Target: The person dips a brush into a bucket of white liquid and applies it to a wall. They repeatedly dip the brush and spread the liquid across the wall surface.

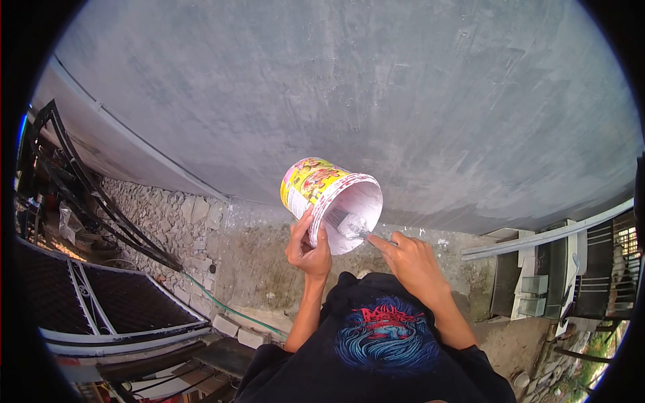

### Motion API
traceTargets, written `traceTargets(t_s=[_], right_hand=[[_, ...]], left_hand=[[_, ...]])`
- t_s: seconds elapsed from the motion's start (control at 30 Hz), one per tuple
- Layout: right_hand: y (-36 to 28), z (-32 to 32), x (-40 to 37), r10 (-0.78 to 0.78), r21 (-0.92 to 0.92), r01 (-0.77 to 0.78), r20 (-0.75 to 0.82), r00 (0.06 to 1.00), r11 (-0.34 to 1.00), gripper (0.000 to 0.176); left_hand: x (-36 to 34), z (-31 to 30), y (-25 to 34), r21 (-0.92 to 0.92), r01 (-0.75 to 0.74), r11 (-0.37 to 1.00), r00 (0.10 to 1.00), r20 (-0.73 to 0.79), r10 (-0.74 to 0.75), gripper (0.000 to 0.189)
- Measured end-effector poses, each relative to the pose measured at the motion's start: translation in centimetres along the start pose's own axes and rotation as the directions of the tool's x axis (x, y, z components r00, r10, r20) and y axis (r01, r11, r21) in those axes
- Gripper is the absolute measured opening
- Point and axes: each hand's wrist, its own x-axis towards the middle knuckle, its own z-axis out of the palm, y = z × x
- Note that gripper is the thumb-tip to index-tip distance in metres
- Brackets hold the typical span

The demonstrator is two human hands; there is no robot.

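Single head-worn view: looks forward and down past shirt [386,336] toward grey wall [336,87], bucket [310,180] near.

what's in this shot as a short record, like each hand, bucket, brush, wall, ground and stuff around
left hand: holds the bucket near its rim
right hand: grips the brush
bucket: yellow printed outside, tilted, mouth toward the person
brush: head inside the bucket, smeared white
wall: grey, streaky, ahead of the person
ground: bare, stained, pale spots near the wall
around: stones and green hose, both left of picture centre
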Motion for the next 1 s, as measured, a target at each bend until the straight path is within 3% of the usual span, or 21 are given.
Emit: traceTargets(t_s=[0.13, 0.47, 0.53, 0.77, 0.83, 0.87, 0.93, 1.0], right_hand=[[0.0, 0.3, 0.1, -0.028, -0.001, 0.028, -0.018, 0.999, 1.0, 0.048], [0.6, 0.1, 0.3, -0.002, 0.002, 0.002, 0.011, 1.0, 1.0, 0.047], [0.5, 0.2, 0.2, 0.004, -0.004, -0.004, 0.013, 1.0, 1.0, 0.047], [0.6, 0.5, 0.2, 0.038, -0.012, -0.037, 0.043, 0.998, 0.999, 0.044], [1.5, -0.2, 0.0, 0.045, 0.011, -0.045, 0.014, 0.999, 0.999, 0.041], [2.0, -0.7, -0.2, 0.039, 0.046, -0.039, 0.001, 0.999, 0.998, 0.039], [2.5, -2.8, -0.4, 0.063, 0.07, -0.062, -0.02, 0.998, 0.996, 0.037], [2.9, -5.3, -0.4, 0.085, 0.094, -0.08, -0.048, 0.995, 0.992, 0.035]], left_hand=[[-0.1, -0.2, -0.2, 0.04, -0.075, 0.996, 0.997, -0.01, 0.075, 0.031], [-0.7, -0.3, -0.8, 0.07, -0.039, 0.997, 0.999, -0.011, 0.04, 0.033], [-0.7, -0.3, -0.8, 0.129, -0.1, 0.987, 0.995, 0.024, 0.097, 0.032], [-0.9, -0.1, -1.0, 0.081, -0.087, 0.993, 0.996, 0.035, 0.085, 0.031], [-0.2, 0.8, -1.3, -0.051, 0.228, 0.972, 0.971, -0.067, -0.231, 0.027], [0.1, 0.9, -1.6, -0.062, 0.222, 0.973, 0.972, -0.06, -0.225, 0.027], [0.8, 0.6, -2.7, -0.11, 0.497, 0.861, 0.859, -0.08, -0.506, 0.024], [0.0, -0.1, -4.7, -0.119, 0.512, 0.851, 0.85, -0.073, -0.522, 0.024]])
